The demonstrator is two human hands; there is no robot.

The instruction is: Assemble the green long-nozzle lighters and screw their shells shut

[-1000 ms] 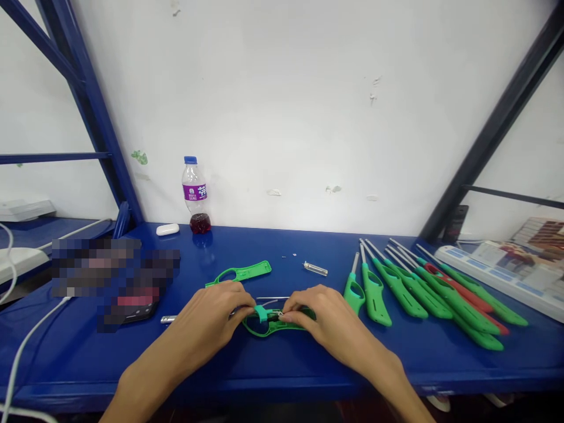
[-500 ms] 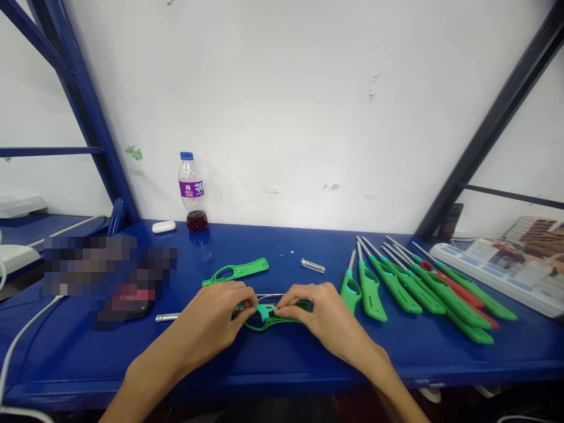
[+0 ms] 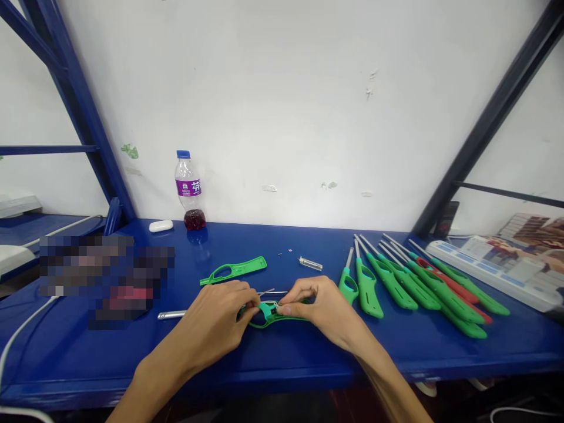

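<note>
Near the table's front middle lies an opened green lighter body (image 3: 263,324) with a teal trigger (image 3: 266,310) in it. My left hand (image 3: 227,308) pinches the lighter at the trigger's left side. A metal tube (image 3: 171,315) sticks out to the left from under that hand. From the right, my right hand (image 3: 316,304) has thumb and forefinger closed at the small metal parts beside the trigger; what lies between the fingertips is too small to name. Behind my hands, a loose green shell half (image 3: 240,269) rests on the table, and a thin metal rod (image 3: 277,292) shows between them.
A clear fuel tube (image 3: 310,264) lies at the back middle of the blue table (image 3: 282,358). Several green lighters (image 3: 369,292) and a red one (image 3: 467,292) fan out at right, beside a white power strip (image 3: 497,276). At left stand a bottle (image 3: 189,194) and a white case (image 3: 161,225).
The view has shifted slightly. My right fingertips have moved a little over the metal parts beside the trigger, and the thin rod behind my hands lies at a different angle. Both hands stay at the lighter.
</note>
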